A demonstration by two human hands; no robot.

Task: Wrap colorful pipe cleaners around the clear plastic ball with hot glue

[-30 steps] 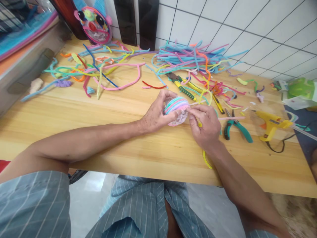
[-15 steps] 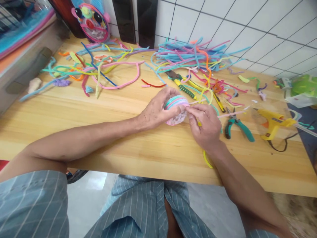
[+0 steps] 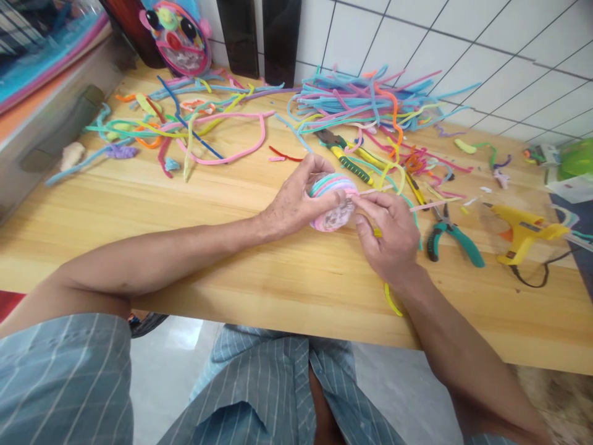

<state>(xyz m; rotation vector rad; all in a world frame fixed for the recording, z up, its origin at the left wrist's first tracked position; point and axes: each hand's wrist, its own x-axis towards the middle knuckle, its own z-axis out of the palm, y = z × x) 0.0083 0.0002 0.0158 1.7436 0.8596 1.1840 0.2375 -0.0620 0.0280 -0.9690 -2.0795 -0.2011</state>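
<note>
My left hand (image 3: 301, 198) is wrapped round a small round piece (image 3: 333, 185) banded with pink, white and turquoise pipe cleaners, its near side pale and see-through. The thumb lies across its front. At the piece's right edge, my right hand (image 3: 389, 232) presses with the tip of its index finger, the thumb bent a little below. A pale pink pipe cleaner (image 3: 435, 204) runs from that edge by my right fingers and sticks out past the knuckles. How the fingers grip it is partly hidden. Below the right wrist lies a yellow pipe cleaner (image 3: 393, 300).
Teal-handled pliers (image 3: 449, 238) and a yellow glue gun (image 3: 521, 228) lie to the right. Behind my hands are green-and-yellow pliers (image 3: 345, 154), a yellow cutter (image 3: 416, 188) and a heap of pipe cleaners (image 3: 343, 102). A decorated face (image 3: 183, 40) stands at the back left.
My right thumb has come away from the index fingertip and sits lower. The round piece has tipped slightly in my left hand. The whole view has shifted a little.
</note>
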